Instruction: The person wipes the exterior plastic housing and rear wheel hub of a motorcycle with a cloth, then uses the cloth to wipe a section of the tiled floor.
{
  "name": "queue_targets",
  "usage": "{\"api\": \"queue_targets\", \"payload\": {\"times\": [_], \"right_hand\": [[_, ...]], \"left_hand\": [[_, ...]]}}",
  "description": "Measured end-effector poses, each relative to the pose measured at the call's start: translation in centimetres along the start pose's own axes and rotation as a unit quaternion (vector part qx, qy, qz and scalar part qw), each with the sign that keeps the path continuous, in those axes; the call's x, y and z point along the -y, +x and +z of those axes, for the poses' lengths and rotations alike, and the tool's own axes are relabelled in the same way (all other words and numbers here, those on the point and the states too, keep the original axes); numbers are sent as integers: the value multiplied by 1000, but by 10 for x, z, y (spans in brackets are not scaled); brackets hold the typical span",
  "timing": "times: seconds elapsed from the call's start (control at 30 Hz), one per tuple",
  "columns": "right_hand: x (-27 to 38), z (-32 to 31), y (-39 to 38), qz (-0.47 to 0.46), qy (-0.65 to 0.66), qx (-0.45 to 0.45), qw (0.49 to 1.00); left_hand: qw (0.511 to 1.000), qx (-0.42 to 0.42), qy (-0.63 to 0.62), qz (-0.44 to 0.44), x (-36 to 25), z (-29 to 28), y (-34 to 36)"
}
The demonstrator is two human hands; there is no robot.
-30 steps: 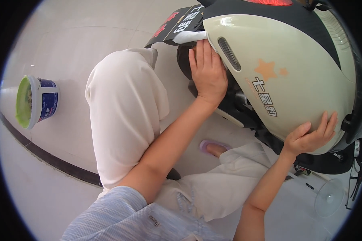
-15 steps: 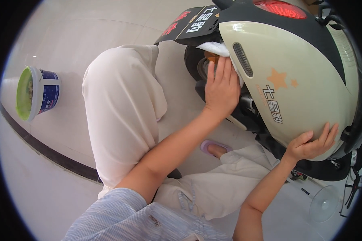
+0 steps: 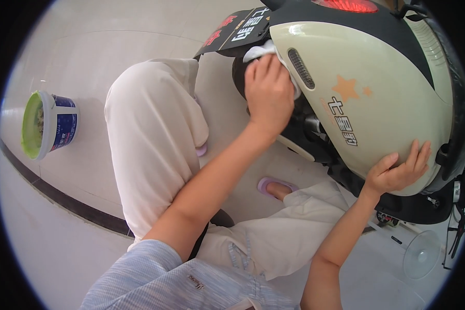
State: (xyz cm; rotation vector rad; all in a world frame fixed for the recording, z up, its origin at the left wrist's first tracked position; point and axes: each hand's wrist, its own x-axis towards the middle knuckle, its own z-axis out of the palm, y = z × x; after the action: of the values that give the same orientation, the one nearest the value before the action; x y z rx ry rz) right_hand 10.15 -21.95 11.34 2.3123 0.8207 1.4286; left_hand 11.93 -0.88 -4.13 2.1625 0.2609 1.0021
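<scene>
A cream electric scooter [image 3: 377, 88] with a black rear section fills the right side. Its side panel carries orange stars and dark lettering. Beside the panel's lower edge, near the rear wheel, my left hand [image 3: 268, 95] has its fingers curled on a white cloth [image 3: 261, 50]. Part of the cloth shows above the knuckles and along the panel edge; the rest is under the hand. My right hand [image 3: 400, 168] rests with spread fingers on the panel's front end, holding nothing. A red tail light [image 3: 349, 5] is at the top.
A white and blue bucket [image 3: 62, 121] with a green rim lies to the left in view, its contents unclear. A black mudguard flap [image 3: 237, 32] juts out behind the wheel. My bent legs flank the tiled floor [image 3: 232, 170]. A clear round disc [image 3: 421, 256] shows at lower right.
My left hand has moved a little left and up with the cloth, its fingers now more curled. The right hand stays on the panel. The scooter sits slightly further left in view.
</scene>
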Motion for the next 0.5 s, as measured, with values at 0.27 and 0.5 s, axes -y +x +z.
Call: {"api": "queue_targets", "payload": {"times": [0.27, 0.5], "right_hand": [[1, -1, -2, 3, -4, -6, 1000], [-3, 1, -3, 8, 21, -8, 1000]], "left_hand": [[998, 48, 26, 12, -16, 8, -26], [999, 22, 38, -18, 8, 6, 14]]}}
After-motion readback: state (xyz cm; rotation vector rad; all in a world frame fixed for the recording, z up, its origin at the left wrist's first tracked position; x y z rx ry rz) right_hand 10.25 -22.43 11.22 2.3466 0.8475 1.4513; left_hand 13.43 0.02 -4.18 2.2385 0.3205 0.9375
